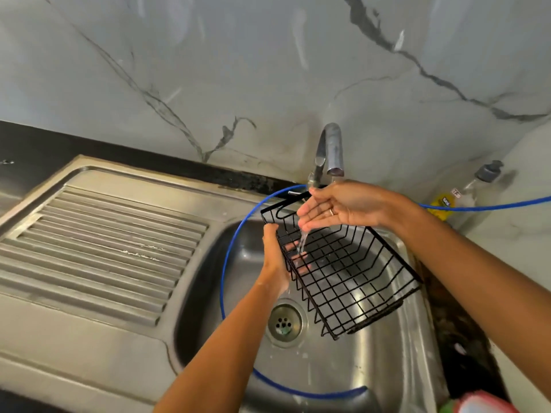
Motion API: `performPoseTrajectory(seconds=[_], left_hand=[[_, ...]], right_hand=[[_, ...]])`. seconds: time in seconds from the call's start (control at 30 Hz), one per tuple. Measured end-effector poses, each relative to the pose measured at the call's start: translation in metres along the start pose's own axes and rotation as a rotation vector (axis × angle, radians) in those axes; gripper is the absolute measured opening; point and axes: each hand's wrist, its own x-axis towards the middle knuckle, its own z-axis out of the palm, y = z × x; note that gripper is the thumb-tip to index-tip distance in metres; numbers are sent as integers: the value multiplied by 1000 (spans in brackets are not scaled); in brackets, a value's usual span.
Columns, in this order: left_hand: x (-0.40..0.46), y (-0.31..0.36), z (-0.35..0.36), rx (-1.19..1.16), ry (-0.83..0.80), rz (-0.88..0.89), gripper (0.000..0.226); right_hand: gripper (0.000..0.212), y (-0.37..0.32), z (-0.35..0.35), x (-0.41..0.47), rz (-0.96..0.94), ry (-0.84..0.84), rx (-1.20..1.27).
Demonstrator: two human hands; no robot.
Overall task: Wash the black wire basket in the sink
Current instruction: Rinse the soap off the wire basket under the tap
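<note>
The black wire basket (348, 272) hangs tilted over the steel sink bowl (238, 263). My left hand (275, 257) grips its left long side, thumb on the rim and fingers under the mesh. My right hand (337, 208) is held flat and open under the running tap (329, 153), above the basket's far end. Water runs off its fingers in a thin stream down through the mesh.
A ribbed steel draining board (98, 251) lies to the left. A blue hose (235, 239) loops round the bowl and runs off right. The drain (284, 323) sits in the bowl's middle. A clear soap bottle (465, 198) stands at right; a marble wall rises behind.
</note>
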Motion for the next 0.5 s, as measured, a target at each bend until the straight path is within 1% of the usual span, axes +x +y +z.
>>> performPoseTrajectory(seconds=[0.07, 0.13, 0.23, 0.33, 0.37, 0.43, 0.5], left_hand=[[2, 0, 12, 33, -9, -12, 57], [6, 0, 21, 70, -22, -38, 54], [7, -1, 36, 111, -45, -43, 60], [7, -2, 49, 138, -24, 2, 77], [7, -2, 52, 151, -17, 32, 78], [4, -2, 58, 181, 0, 91, 72], [5, -2, 61, 184, 12, 94, 72]], right_hand=[[47, 0, -5, -5, 6, -34, -49], [47, 0, -10, -7, -6, -47, -60], [46, -2, -17, -10, -32, -63, -46], [47, -2, -21, -12, -32, -99, -50], [47, -2, -22, -13, -24, -109, -62], [48, -1, -25, -14, -13, -113, -100], [48, -1, -27, -14, -12, -94, -110]])
